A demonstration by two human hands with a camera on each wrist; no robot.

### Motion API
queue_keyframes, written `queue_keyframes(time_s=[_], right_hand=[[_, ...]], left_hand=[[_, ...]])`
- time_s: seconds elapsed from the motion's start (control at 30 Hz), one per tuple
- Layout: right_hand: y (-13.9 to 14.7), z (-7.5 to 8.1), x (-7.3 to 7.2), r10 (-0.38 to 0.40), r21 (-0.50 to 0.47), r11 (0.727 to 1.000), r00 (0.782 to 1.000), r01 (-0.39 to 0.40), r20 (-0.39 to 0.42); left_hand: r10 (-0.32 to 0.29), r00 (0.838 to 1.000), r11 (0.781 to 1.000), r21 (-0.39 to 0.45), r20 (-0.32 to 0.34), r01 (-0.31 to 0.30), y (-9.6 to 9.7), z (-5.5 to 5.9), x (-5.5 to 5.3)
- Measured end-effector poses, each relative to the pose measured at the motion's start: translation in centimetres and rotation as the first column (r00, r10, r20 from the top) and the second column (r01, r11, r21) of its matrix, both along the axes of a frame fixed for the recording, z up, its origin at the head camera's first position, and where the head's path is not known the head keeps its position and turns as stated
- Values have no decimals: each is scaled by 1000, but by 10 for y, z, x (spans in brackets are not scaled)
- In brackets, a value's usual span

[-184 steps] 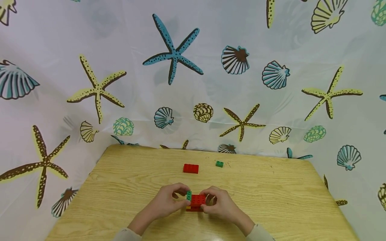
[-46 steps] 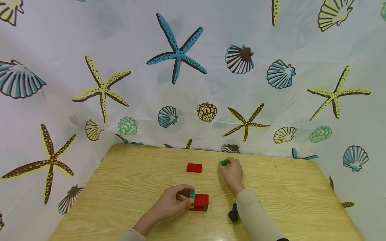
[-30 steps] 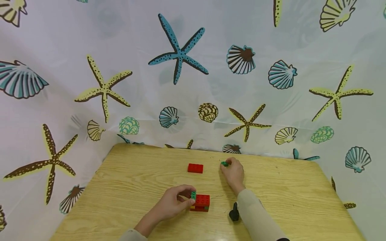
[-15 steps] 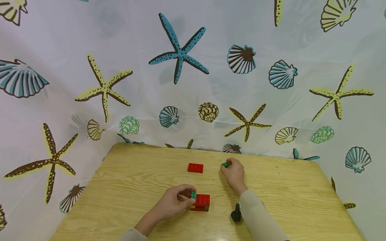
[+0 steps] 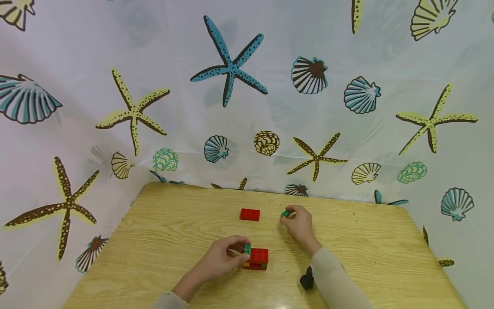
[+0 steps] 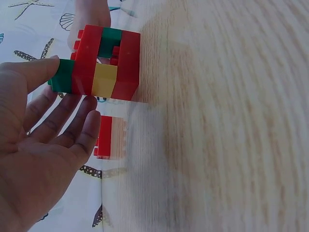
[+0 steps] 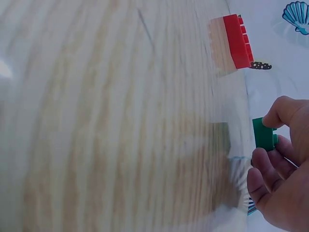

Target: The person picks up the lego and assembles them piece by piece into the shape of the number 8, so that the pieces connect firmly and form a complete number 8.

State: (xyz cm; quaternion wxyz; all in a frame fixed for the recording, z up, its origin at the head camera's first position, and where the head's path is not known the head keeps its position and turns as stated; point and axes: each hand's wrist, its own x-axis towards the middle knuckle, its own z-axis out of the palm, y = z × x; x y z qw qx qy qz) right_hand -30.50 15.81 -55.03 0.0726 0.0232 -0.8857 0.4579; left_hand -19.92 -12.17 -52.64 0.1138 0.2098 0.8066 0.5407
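- Left hand (image 5: 221, 259) pinches a small green studded plastic brick (image 5: 248, 248) atop the red, yellow and green brick stack (image 5: 260, 255).
- Right hand (image 5: 300, 224) pinches a second green plastic brick (image 7: 263, 134) above the wood-grained surface (image 5: 181, 223).

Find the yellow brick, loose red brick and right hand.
Yellow brick (image 6: 105, 80): left wrist view, side face.
Loose red brick (image 7: 237, 42): right wrist view, side face.
Right hand (image 5: 301, 224): head view, its back.

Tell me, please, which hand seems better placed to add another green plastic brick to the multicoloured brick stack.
Probably the right hand: it pinches a small green brick, while the left hand holds the top green brick on the stack.
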Motion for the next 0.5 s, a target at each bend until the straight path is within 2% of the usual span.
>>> queue_keyframes(time_s=[0.3, 0.5], right_hand=[[1, 12, 11, 48, -24, 999, 999, -48, -5], [0, 21, 20, 87, -94, 992, 996, -84, 27]], left_hand=[[1, 1000, 1000, -1, 5, -1, -1, -1, -1], [-1, 1000, 1000, 5, 8, 0, -1, -1, -2]])
